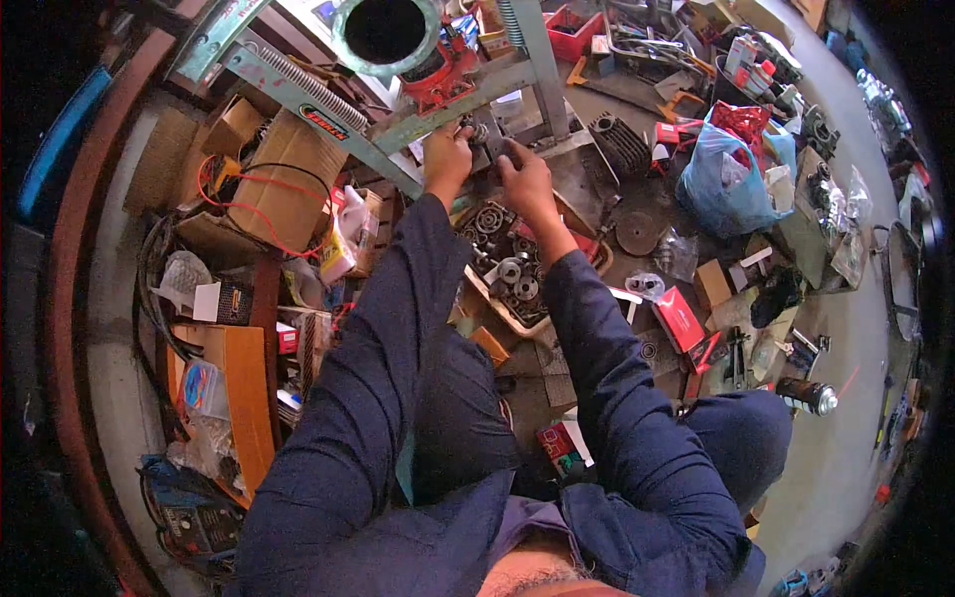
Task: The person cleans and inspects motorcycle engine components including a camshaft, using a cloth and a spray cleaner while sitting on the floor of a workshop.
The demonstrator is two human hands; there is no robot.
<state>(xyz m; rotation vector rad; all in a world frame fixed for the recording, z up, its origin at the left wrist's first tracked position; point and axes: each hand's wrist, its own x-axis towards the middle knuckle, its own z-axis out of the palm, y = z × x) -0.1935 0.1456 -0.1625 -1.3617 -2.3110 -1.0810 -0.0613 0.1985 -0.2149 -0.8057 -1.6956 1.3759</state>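
Observation:
My left hand [446,161] is closed on a small metal part [478,130], just under the crossbar of a grey-green metal press frame [468,111]. Close by on the right, my right hand [525,182] has its fingers bent at a flat grey metal piece [494,145]. Whether it grips that piece or only touches it, I cannot make out. Below both hands a tray [507,316] holds several gears and round metal parts [510,271]. A red jack [438,85] sits within the frame, beneath a wide pale green ring [341,40].
Cardboard boxes [284,179] and a red cable crowd the left. On the right lie a finned cylinder [622,144], a blue plastic bag [731,189], a red box [679,318] and a spray can [808,396]. Further tools lie at the back right.

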